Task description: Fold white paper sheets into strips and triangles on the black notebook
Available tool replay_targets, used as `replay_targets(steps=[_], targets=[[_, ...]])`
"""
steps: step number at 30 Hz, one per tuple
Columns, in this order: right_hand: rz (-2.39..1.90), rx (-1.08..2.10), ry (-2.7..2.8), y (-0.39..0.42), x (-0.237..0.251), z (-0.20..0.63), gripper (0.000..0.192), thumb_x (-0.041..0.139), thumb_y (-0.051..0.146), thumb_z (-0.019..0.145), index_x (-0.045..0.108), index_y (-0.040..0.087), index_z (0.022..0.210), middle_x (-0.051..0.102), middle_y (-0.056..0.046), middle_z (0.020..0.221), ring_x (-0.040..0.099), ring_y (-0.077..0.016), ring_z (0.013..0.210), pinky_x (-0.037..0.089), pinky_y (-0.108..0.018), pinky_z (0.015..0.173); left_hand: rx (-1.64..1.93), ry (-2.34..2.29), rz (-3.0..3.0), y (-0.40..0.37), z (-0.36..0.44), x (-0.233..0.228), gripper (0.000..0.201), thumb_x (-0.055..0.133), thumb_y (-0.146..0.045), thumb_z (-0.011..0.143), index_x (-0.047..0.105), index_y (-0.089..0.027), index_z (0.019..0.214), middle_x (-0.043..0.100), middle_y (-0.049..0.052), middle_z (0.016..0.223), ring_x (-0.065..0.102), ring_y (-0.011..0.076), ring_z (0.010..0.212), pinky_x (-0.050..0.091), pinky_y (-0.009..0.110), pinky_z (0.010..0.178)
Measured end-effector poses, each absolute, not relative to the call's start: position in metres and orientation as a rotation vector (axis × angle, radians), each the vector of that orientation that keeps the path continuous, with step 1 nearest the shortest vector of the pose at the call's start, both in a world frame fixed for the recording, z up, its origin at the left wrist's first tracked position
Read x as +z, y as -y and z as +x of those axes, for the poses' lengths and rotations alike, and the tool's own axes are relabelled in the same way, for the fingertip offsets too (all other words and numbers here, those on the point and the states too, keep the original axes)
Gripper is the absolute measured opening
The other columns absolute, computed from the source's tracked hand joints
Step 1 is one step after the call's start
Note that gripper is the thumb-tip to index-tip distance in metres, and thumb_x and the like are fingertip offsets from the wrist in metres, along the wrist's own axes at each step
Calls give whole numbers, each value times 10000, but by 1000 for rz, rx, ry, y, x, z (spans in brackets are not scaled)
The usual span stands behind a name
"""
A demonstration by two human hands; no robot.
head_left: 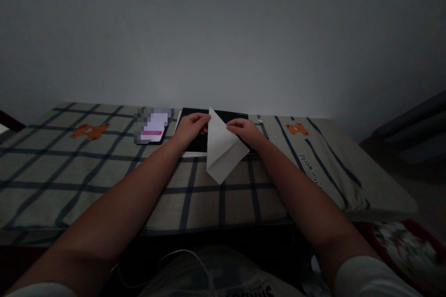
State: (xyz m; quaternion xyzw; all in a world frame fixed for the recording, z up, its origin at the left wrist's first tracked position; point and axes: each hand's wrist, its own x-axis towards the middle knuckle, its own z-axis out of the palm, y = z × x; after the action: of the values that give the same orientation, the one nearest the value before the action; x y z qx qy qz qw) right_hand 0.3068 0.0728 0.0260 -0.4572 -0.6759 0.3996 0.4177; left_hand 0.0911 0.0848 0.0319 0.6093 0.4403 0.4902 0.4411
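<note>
White paper (223, 148) held upright, corner pointing up.

A sheet of paper (223, 151) lies on the tablet (223, 120), with a phone (155, 126) left of it.

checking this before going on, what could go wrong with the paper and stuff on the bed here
The white paper is pinched only at its top by the left hand and right hand, so a pull might crease or tear it. The black board beneath lies on soft checked cloth and may shift. The phone close by could get knocked.
</note>
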Motion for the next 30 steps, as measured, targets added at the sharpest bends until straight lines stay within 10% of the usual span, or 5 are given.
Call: replay_targets(steps=[30], targets=[[-1337, 1003, 1644, -77, 25, 316, 274, 706, 380, 703, 728, 142, 837, 705, -82, 843, 593, -163, 720, 439, -293, 654, 1010, -1212, 1616, -82, 86, 35, 347, 727, -455, 680, 726, -142, 830, 679, 40, 741, 530, 111, 589, 404, 242, 559]])
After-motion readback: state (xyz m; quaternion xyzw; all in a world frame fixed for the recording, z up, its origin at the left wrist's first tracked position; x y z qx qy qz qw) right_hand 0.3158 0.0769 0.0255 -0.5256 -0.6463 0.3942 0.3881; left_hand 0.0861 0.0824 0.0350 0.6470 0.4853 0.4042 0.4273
